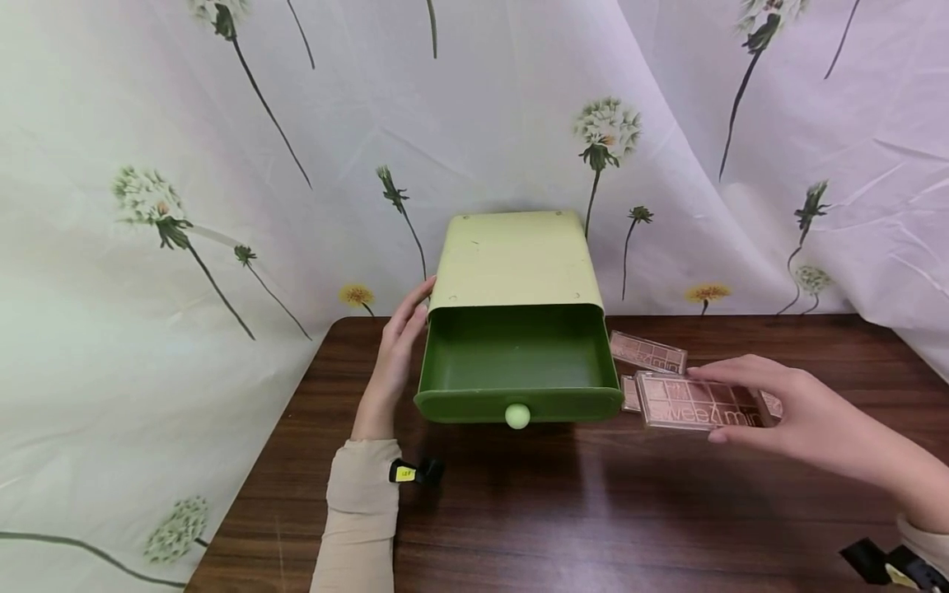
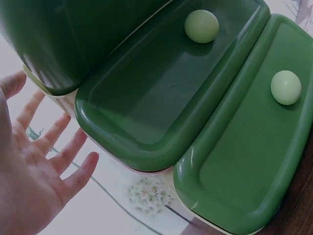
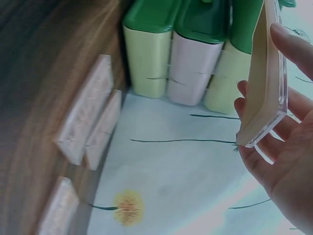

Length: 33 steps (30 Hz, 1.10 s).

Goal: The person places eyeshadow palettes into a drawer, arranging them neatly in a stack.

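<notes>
Clear plastic over brownish-pink makes up the eyeshadow palette [image 1: 689, 402], which is held up off the counter [image 1: 504, 527], to the right of the open top drawer [image 1: 460, 405]; its long axis runs left to right across the head view, the right end a touch lower, with one short end pointing toward the drawer and its lettered face turned up; in the right wrist view it appears nearly edge-on, its beige underside showing and its long axis close to upright in that picture. The right grip [image 1: 786, 403] is closed only to the palette's width, thumb along the near long edge and fingers at the far one, pinching the right part; the left grip [image 1: 396, 350] is wide and loose, fingers spread and fairly straight at the left side of the cream casing [image 1: 519, 257], curled round nothing; whether every fingertip touches, I cannot tell.

Three more palettes [image 3: 88, 107] lie on the counter to the right of the casing, two of them side by side; the top drawer juts toward the person, its round pale-green knob [image 1: 517, 416] in front; below it the middle drawer [image 2: 151, 117] and bottom drawer [image 2: 234, 161] sit closed; behind hangs a dandelion-print cloth [image 1: 489, 107].
</notes>
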### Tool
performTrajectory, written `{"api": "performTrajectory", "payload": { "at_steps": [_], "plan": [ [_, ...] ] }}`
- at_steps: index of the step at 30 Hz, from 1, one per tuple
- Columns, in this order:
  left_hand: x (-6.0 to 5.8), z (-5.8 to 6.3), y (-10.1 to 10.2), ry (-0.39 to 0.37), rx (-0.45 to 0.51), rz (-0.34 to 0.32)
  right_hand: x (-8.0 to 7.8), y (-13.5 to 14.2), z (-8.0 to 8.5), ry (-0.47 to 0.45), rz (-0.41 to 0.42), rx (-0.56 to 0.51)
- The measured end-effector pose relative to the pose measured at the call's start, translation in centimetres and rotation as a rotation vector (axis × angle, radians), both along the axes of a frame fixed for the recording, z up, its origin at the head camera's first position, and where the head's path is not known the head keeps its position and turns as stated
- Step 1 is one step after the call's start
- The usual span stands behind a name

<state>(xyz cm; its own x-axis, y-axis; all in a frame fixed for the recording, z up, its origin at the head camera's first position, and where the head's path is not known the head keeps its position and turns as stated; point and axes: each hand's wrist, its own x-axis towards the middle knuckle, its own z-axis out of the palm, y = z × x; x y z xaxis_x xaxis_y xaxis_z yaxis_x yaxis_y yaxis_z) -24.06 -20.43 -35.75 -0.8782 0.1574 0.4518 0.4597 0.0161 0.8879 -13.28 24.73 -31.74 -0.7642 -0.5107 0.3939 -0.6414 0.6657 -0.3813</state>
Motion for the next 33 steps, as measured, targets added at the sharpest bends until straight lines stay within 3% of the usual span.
{"api": "performTrajectory", "payload": {
  "at_steps": [14,33],
  "plan": [
    [0.1,0.2,0.0,-0.004,-0.006,0.006,-0.5,-1.5,4.6,0.125,0.154,-0.038],
    [0.2,0.1,0.0,-0.003,-0.010,0.011,-2.6,-7.5,5.9,0.091,0.213,-0.082]
  ]
}}
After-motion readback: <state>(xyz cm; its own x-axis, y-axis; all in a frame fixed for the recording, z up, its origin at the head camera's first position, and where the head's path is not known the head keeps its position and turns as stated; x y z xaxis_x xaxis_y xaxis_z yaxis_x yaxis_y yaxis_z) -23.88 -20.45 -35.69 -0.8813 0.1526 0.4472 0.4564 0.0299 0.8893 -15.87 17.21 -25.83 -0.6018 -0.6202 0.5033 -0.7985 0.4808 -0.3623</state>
